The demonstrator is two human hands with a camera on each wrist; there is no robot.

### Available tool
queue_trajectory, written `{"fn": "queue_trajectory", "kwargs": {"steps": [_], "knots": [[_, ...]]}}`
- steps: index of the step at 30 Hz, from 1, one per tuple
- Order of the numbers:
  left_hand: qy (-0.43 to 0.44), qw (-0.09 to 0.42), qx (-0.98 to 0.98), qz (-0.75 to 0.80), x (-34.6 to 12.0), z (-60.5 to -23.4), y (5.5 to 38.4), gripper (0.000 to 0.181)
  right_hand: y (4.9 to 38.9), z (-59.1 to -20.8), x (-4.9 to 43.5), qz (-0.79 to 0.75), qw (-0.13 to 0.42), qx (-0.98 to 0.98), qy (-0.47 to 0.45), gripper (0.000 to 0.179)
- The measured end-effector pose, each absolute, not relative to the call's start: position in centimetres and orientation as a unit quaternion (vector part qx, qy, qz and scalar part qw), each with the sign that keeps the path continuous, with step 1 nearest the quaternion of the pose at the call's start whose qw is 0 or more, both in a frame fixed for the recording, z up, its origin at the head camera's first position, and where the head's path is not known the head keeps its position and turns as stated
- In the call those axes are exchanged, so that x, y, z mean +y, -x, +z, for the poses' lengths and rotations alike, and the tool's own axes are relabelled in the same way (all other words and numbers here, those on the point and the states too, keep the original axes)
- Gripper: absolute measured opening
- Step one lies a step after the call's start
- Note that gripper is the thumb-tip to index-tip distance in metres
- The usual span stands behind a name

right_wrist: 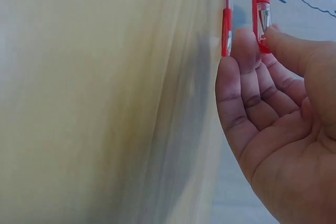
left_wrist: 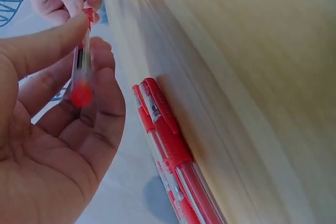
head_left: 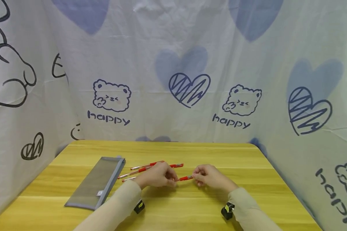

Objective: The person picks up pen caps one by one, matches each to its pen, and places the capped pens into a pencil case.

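Note:
A red gel pen (head_left: pixel 186 178) is held up between both hands, just above the table. My left hand (head_left: pixel 159 175) pinches its clear barrel between thumb and fingers, and the red end plug points back toward the palm in the left wrist view. My right hand (head_left: pixel 209 177) pinches the capped end of the pen between thumb and fingertip (right_wrist: pixel 247 45). Several more red gel pens (left_wrist: pixel 168 140) lie close together on the table beside the left hand, and the left hand and sleeve partly cover them in the head view.
A grey mesh zip pouch (head_left: pixel 93 183) lies flat on the left of the wooden table (head_left: pixel 248 199). White cloth (head_left: pixel 150 122) printed with hearts and bears hangs behind the table and along both sides.

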State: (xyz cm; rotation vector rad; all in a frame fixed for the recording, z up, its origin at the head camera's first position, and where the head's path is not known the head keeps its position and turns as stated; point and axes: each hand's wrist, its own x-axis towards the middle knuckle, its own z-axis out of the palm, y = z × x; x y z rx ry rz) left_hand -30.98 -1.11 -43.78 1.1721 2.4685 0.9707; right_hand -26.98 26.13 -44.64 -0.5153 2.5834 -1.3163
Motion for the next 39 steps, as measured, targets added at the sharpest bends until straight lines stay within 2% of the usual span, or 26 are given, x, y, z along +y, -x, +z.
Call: {"fn": "queue_trajectory", "kwargs": {"steps": [12, 26, 39], "knots": [[-0.378, 0.088, 0.861, 0.330, -1.8, -43.1, 30.8, 0.017, 27.9, -44.4, 26.3, -0.439, 0.090, 0.882, 0.145, 0.018], [-0.361, 0.112, 0.862, 0.337, -3.1, -42.4, 30.7, 0.022, 27.6, -44.2, 26.1, -0.448, 0.099, 0.874, 0.162, 0.021], [-0.364, 0.097, 0.861, 0.341, -5.5, -42.2, 30.6, 0.022, 27.3, -44.2, 25.7, -0.465, 0.112, 0.864, 0.158, 0.024]]}}
